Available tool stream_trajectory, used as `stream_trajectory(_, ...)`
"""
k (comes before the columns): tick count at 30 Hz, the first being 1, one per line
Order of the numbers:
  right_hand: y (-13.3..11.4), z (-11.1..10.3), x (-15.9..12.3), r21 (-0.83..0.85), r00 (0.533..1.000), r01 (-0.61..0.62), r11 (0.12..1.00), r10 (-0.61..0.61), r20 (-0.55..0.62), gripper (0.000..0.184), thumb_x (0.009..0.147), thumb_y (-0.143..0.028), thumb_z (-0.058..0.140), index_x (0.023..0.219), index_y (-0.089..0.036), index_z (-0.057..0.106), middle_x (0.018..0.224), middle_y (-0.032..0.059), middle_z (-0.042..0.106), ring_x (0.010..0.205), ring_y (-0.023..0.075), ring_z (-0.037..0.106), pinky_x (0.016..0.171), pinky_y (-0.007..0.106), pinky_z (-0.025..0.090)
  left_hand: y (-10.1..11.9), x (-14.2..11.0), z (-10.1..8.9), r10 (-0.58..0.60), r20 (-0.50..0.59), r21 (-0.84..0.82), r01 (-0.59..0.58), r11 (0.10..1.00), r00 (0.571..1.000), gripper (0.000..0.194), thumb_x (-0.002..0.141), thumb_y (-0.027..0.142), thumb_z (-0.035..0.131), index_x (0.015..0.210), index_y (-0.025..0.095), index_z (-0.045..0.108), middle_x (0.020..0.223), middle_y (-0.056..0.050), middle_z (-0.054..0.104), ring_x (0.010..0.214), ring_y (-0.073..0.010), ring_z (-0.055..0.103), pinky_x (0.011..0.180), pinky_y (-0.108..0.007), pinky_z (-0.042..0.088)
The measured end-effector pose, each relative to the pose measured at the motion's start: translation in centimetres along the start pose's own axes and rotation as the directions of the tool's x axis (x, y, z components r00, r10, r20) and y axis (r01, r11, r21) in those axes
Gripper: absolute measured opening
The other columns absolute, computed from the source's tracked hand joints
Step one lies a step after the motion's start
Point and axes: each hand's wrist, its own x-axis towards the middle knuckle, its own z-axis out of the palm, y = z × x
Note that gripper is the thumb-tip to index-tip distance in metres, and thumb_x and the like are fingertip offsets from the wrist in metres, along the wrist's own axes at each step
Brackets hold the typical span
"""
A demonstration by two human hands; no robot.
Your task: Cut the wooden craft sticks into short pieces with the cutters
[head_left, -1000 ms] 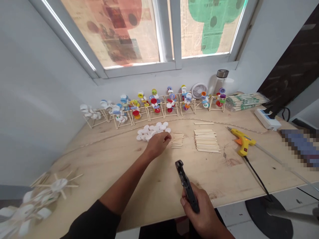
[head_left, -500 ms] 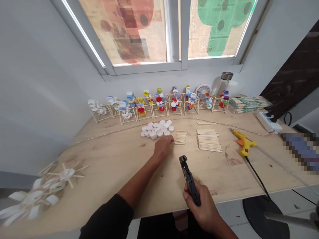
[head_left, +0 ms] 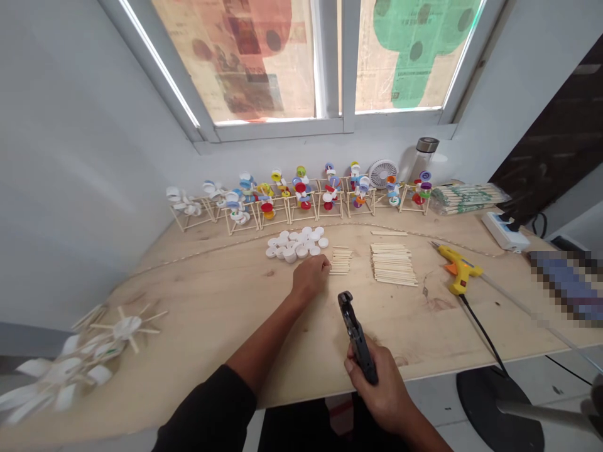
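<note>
My left hand (head_left: 309,276) rests on the table with its fingers drawn together at the left ends of a pile of short wooden sticks (head_left: 341,261). Whatever may be between those fingertips is hidden. In my right hand (head_left: 379,383) are black pliers (head_left: 357,336), held over the front of the table with their jaws pointing up and away from me. Just behind the left hand lies a cluster of white bottle caps (head_left: 299,242). A bundle of longer wooden sticks (head_left: 393,263) is to the right, one stick (head_left: 389,233) lying apart behind it.
A yellow glue gun (head_left: 459,267) lies right, its cord running off the front edge. Stick frames with colourful cap wheels (head_left: 301,198) line the wall. Unfinished white wheels (head_left: 63,370) sit front left. A power strip (head_left: 505,231), small fan (head_left: 382,174) and bottle (head_left: 424,160) stand at the back right.
Both hands keep almost the same places. The view has shifted very slightly; nothing has visibly been taken up or let go.
</note>
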Motion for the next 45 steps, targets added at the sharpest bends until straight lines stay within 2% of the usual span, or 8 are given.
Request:
stream_trajectory(9,-0.2,-0.1,0.0,-0.008,1.0,0.017,1.0,-0.017,-0.007,0.004,0.077,-0.021,0.048,0.074,-0.019,0.049,0.062,-0.0018,0.053,0.058,0.014,0.051,0.056,0.024,0.038,-1.5,-2.3,-0.3,-0.135,-0.14,-0.487,0.05,0.872,0.981,0.018,0.073,0.027,0.048,0.078,0.015,0.06,0.058,0.001,0.054,0.054,-0.0117,0.05,0.052,-0.022,0.038)
stream_trajectory(21,0.6,0.0,-0.3,0.16,1.0,-0.016,0.987,0.02,-0.019,0.01,0.081,-0.028,0.05,0.082,-0.018,0.049,0.058,-0.0045,0.046,0.045,0.0097,0.045,0.046,0.022,0.038,-2.5,-9.6,-0.9,-0.466,-0.183,-0.938,-0.012,0.345,0.866,0.022,0.069,0.028,0.056,0.087,0.017,0.054,0.049,0.007,0.043,0.038,-0.0045,0.032,0.037,-0.016,0.021)
stream_trajectory(30,-0.7,-1.1,-1.4,0.343,0.991,0.041,0.938,0.005,-0.131,0.021,0.083,-0.038,0.051,0.089,-0.017,0.048,0.055,-0.0049,0.048,0.048,0.0116,0.048,0.048,0.025,0.04,-2.8,-11.6,0.0,-0.313,-0.232,-0.772,0.021,0.635,0.921,0.029,0.076,0.023,0.048,0.104,0.017,0.049,0.056,0.005,0.048,0.051,-0.0083,0.046,0.05,-0.018,0.035)
stream_trajectory(34,-1.7,-2.8,-2.8,0.353,0.982,0.085,0.932,-0.018,-0.189,0.019,0.084,-0.036,0.051,0.09,-0.018,0.048,0.056,-0.0036,0.049,0.051,0.013,0.05,0.051,0.027,0.041,-0.1,-12.2,1.6,-0.361,-0.298,-0.723,0.037,0.689,0.884,0.018,0.077,0.021,0.044,0.092,0.017,0.053,0.053,0.006,0.042,0.049,-0.0088,0.042,0.049,-0.019,0.034)
stream_trajectory(36,-2.4,-4.0,-3.7,0.392,0.965,0.119,0.912,-0.014,-0.263,0.016,0.084,-0.033,0.051,0.09,-0.018,0.049,0.057,-0.0029,0.05,0.052,0.0132,0.05,0.052,0.027,0.04,3.1,-13.3,3.4,-0.302,-0.24,-0.735,0.03,0.678,0.923,0.018,0.077,0.021,0.045,0.092,0.017,0.054,0.054,0.005,0.042,0.05,-0.0087,0.041,0.049,-0.019,0.033)
stream_trajectory(39,-3.5,-6.0,-5.2,0.459,0.929,0.183,0.87,-0.001,-0.369,0.011,0.085,-0.028,0.05,0.092,-0.019,0.051,0.061,-0.0019,0.049,0.055,0.0138,0.051,0.054,0.028,0.041,8.7,-15.7,6.4,-0.061,0.015,-0.865,0.044,0.499,0.998,0.017,0.077,0.022,0.046,0.09,0.017,0.056,0.053,0.006,0.042,0.046,-0.0078,0.04,0.047,-0.019,0.032)
stream_trajectory(42,-4.1,-7.6,-6.6,0.424,0.883,0.249,0.871,-0.024,-0.469,0.012,0.083,-0.028,0.052,0.091,-0.02,0.053,0.062,-0.0003,0.049,0.056,0.0151,0.05,0.053,0.03,0.041,12.0,-16.4,7.5,0.151,0.21,-0.953,0.168,0.252,0.966,0.016,0.077,0.026,0.046,0.086,0.016,0.056,0.05,0.005,0.043,0.044,-0.0083,0.042,0.045,-0.019,0.032)
stream_trajectory(45,-4.1,-8.7,-7.5,0.406,0.863,0.27,0.873,-0.033,-0.504,0.013,0.082,-0.028,0.053,0.091,-0.02,0.053,0.063,0.0008,0.048,0.056,0.0157,0.049,0.051,0.03,0.04,11.2,-13.2,6.5,-0.021,0.106,-0.946,0.108,0.305,0.994,0.015,0.073,0.022,0.047,0.083,0.016,0.056,0.05,0.006,0.041,0.044,-0.0074,0.039,0.045,-0.019,0.032)
